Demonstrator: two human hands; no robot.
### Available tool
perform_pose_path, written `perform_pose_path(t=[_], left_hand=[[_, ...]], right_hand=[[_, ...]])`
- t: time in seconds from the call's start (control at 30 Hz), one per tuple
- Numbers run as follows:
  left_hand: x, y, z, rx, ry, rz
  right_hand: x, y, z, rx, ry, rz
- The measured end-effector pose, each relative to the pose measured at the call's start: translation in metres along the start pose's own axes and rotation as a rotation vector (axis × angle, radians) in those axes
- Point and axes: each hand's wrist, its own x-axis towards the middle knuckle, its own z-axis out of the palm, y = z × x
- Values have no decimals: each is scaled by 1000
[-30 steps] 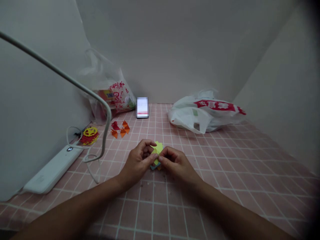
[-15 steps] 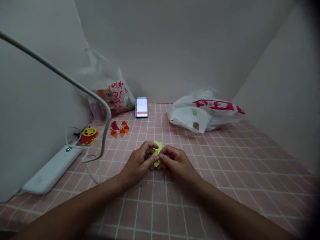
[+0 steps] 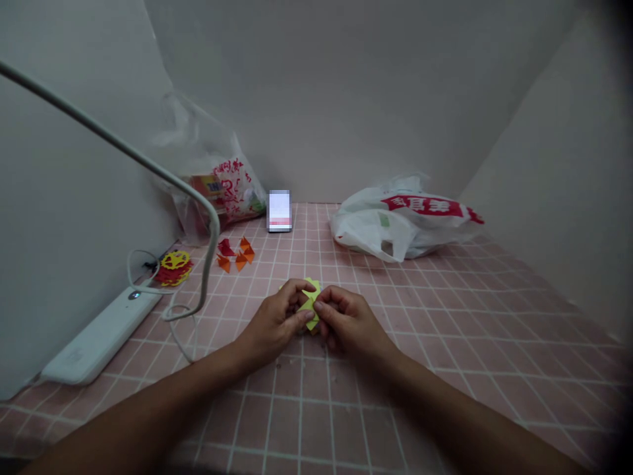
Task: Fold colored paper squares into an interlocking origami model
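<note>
Between my hands is a small piece of yellow folded paper (image 3: 310, 305), low over the pink tiled tabletop (image 3: 316, 396). My left hand (image 3: 279, 316) grips its left side, thumb in front and index finger curled over the top. The fingertips of my right hand (image 3: 349, 320) pinch its right edge. My fingers cover much of the paper, so its full shape is hidden. Several orange folded paper pieces (image 3: 241, 262) and a dark red one (image 3: 226, 247) lie on the tiles beyond my left hand.
Yellow and red cut-out shapes (image 3: 175, 261) are stacked at the left, by a white power strip (image 3: 101, 340). A white cable (image 3: 148, 173) arches across the left side. A phone (image 3: 279, 211) leans at the back between a clear bag (image 3: 232, 188) and a white plastic bag (image 3: 370, 221).
Both hands keep their hold on the yellow paper at nearly the same spot. My fingers have shifted only slightly, and the view has moved a little.
</note>
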Motion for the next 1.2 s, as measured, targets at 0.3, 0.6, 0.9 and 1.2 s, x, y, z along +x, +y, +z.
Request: perform_pose_path(t=[0.3,0.6,0.9,1.2], left_hand=[[4,2,-2,-195,117,-91],[6,1,-2,-281,131,-102],[6,-3,-1,-277,115,-83],[4,-4,-5,-275,38,-46]], right_hand=[[3,3,-3,171,-89,32],[4,3,-4,251,-115,72],[5,4,-2,222,-85,67],[4,-1,-2,196,-30,63]])
